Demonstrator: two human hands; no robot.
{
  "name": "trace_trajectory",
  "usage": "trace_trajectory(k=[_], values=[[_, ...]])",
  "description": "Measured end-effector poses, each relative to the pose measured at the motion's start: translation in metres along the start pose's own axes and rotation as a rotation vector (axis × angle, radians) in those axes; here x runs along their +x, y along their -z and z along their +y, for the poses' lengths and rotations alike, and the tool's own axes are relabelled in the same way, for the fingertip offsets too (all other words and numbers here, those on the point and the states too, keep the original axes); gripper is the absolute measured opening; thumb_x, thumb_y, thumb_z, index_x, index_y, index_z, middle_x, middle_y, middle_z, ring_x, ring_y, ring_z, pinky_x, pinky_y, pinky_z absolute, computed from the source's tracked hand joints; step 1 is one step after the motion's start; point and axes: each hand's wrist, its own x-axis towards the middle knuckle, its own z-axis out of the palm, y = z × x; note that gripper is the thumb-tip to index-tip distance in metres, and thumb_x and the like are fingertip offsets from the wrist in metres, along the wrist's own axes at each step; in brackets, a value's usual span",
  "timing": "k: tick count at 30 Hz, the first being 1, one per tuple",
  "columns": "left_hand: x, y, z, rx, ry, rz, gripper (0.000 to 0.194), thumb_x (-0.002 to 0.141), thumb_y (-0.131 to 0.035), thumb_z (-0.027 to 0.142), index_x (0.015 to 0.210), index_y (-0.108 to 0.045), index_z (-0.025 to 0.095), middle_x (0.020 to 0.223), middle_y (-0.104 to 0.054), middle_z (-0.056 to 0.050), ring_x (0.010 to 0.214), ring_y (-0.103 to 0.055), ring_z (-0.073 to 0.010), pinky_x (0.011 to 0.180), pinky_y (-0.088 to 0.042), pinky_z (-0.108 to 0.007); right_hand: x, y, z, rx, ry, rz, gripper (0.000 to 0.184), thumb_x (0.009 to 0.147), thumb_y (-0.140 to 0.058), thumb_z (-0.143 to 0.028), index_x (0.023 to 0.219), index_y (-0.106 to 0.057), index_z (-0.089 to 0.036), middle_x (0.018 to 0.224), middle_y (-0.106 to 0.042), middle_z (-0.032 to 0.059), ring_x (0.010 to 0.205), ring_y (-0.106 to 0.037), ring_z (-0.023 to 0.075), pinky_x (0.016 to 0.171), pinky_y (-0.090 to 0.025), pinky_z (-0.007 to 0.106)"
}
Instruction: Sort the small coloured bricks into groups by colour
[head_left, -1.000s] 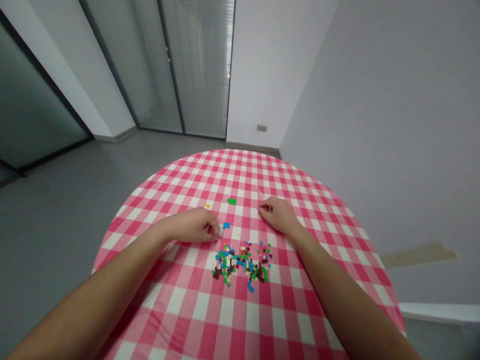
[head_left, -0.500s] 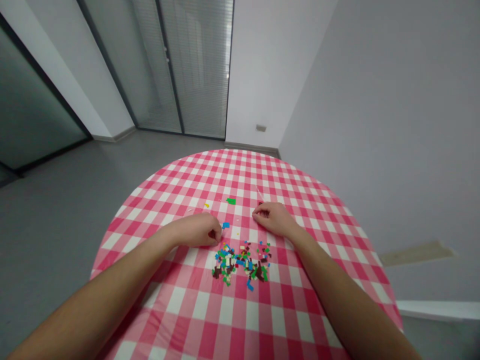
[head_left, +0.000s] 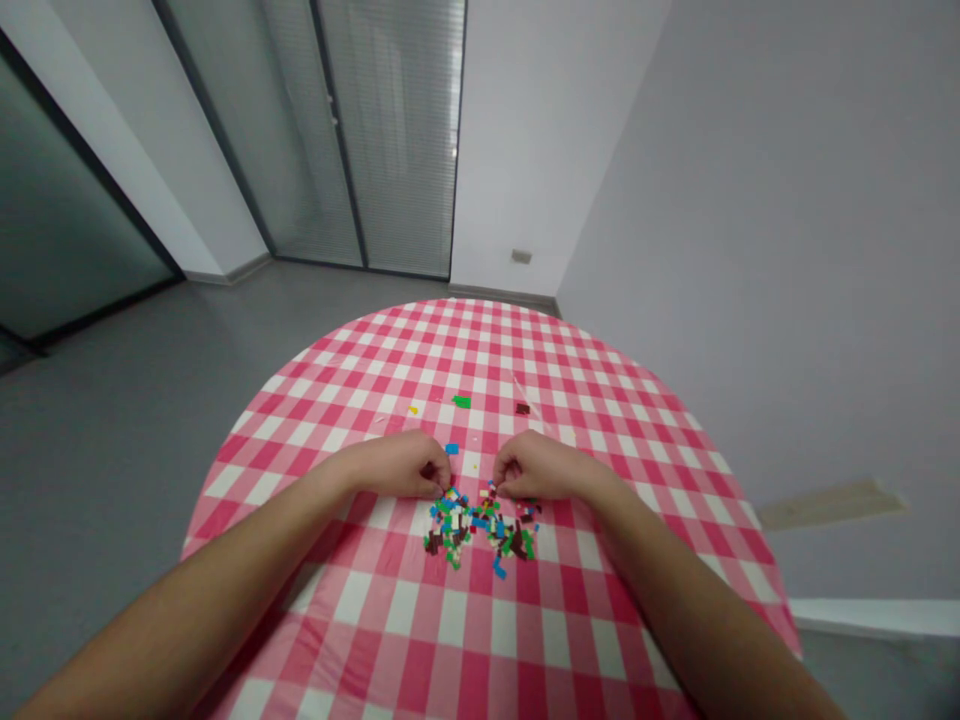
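Note:
A loose pile of small plastic building bricks (head_left: 456, 525) in blue, green, brown, white and red lies on the checked tablecloth. At the pile's far left edge, my left hand (head_left: 409, 464) has its thumb and fingers pinched together; whatever is between them is too small to tell. My right hand (head_left: 541, 466) pinches at the far right edge of the pile, covering some bricks, and what its fingertips hold cannot be made out. A blue piece (head_left: 451, 449) lies just beyond my left fingers.
Farther back on the round table (head_left: 570, 610) lie a green piece (head_left: 462, 402), a brown piece (head_left: 523, 408) and a yellow piece (head_left: 413, 410). Beyond the table stand a glass partition (head_left: 397, 140) and a grey wall (head_left: 772, 250).
My right hand has come back from beside the brown piece to the pile, uncovering that piece. My left hand has shifted slightly right, closer to the bricks.

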Motion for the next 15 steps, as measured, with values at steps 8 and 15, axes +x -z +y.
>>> trace_trajectory(k=[8, 15], values=[[0.001, 0.000, -0.002, -0.084, 0.030, -0.023, 0.013, 0.078, -0.061, 0.020, 0.082, -0.073, 0.016, 0.075, -0.068, -0.001, 0.065, -0.058, -0.0116, 0.060, -0.041, -0.021, 0.001, 0.019, 0.016, -0.035, -0.020, 0.292, 0.014, 0.078, -0.063, -0.011, 0.076, -0.074, -0.019, 0.076, -0.074, 0.0025, 0.067, -0.065, 0.0145, 0.061, -0.045, 0.024], [0.001, 0.000, -0.004, -0.100, 0.021, -0.027, 0.013, 0.078, -0.062, 0.022, 0.081, -0.073, 0.016, 0.074, -0.067, -0.001, 0.065, -0.058, -0.0114, 0.060, -0.041, -0.020, 0.006, 0.029, 0.061, -0.173, -0.288, 0.533, 0.017, 0.081, -0.060, -0.015, 0.083, -0.076, -0.019, 0.086, -0.076, 0.0065, 0.076, -0.067, 0.0207, 0.066, -0.045, 0.029]])
